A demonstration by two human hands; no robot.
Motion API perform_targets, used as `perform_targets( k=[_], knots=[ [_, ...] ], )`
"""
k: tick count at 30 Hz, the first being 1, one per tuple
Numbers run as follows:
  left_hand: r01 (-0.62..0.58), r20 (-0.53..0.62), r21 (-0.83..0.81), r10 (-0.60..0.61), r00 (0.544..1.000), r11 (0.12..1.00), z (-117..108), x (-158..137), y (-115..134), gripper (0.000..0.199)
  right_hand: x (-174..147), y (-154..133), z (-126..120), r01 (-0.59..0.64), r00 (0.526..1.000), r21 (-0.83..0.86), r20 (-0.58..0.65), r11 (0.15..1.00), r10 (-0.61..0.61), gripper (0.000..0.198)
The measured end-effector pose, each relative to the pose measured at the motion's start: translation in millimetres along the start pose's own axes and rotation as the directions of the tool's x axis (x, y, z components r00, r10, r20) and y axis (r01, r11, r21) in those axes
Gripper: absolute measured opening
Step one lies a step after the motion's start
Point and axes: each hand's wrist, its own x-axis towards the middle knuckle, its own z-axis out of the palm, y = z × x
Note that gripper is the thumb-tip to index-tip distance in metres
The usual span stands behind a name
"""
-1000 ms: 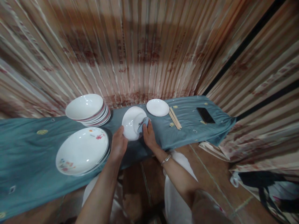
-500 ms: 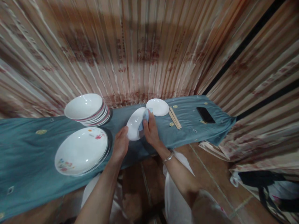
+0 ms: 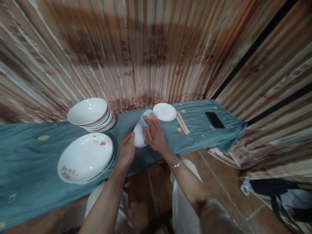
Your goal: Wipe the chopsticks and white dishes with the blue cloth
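Note:
A small white plate (image 3: 139,136) is held tilted above the blue-green cloth, in front of me. My left hand (image 3: 127,148) grips its left edge, thumb on the upper face. Over the plate's far right part lies a light blue cloth (image 3: 146,117), pressed there by my right hand (image 3: 156,134). The fingers of that hand are bent over the cloth and hide some of the plate. Just beyond my right hand, another small white plate (image 3: 164,112) lies flat, with several wooden chopsticks (image 3: 182,123) to its right.
On the left stand a stack of white bowls (image 3: 87,112) and, nearer, a stack of large floral plates (image 3: 85,157). A black phone (image 3: 214,120) lies toward the right end of the covered table (image 3: 31,169). Curtains (image 3: 151,58) hang close behind.
My right hand has slid the light blue cloth from the right side of the held plate to its far edge, covering more of it. My left hand keeps its hold.

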Motion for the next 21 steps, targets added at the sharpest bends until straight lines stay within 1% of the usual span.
perform_targets(
  k=[6,10,14,17,19,21],
  knots=[
    [-0.012,-0.014,0.031,0.012,1.000,0.999,-1.5,0.7,-0.2,0.031,5.8,23.8,3.4,-0.105,0.983,0.171,-0.131,0.980,0.129,0.049],
    [0.001,-0.045,0.025,0.000,0.999,1.000,-4.1,1.7,-1.2,0.033,4.6,39.9,10.4,-0.193,0.953,0.330,-0.163,0.924,0.257,0.052],
    [-0.001,-0.065,0.012,0.002,0.998,1.000,-6.6,3.5,-2.6,0.036,2.9,55.2,20.3,-0.320,0.893,0.455,-0.148,0.831,0.425,0.058],
    [0.005,-0.083,0.020,-0.004,0.997,1.000,-8.0,4.2,-2.8,0.037,0.5,65.8,28.8,-0.413,0.828,0.525,-0.123,0.744,0.546,0.065],
    [0.000,-0.098,0.027,0.003,0.995,1.000,-8.6,4.0,-2.9,0.036,-2.1,71.5,34.0,-0.454,0.785,0.573,-0.105,0.682,0.610,0.066],
    [-0.012,-0.108,0.016,0.013,0.994,1.000,-8.8,3.6,-3.3,0.036,-4.8,75.7,38.0,-0.473,0.759,0.621,-0.073,0.625,0.647,0.064]
  ],
)
